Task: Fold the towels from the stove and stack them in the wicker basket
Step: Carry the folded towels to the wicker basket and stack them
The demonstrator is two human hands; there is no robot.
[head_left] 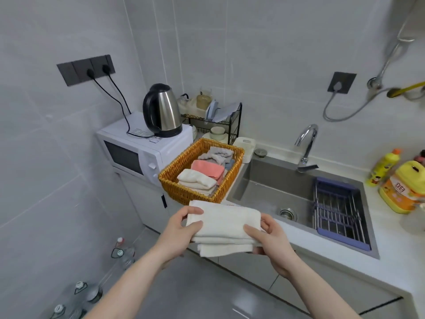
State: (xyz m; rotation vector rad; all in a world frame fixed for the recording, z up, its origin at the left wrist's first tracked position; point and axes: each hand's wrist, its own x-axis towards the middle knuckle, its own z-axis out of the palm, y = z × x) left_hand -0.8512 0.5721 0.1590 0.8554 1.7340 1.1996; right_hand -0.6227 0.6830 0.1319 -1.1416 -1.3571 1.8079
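The left hand [181, 229] and the right hand [271, 238] each grip one end of a folded white towel [224, 223]. The basket [181, 187] sits just past the hands.

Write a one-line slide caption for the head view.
Both hands, left and right, hold a folded white towel in front of the wicker basket of folded towels.

Home kitchen: sink [259, 180], microwave [128, 146], kettle [164, 111].
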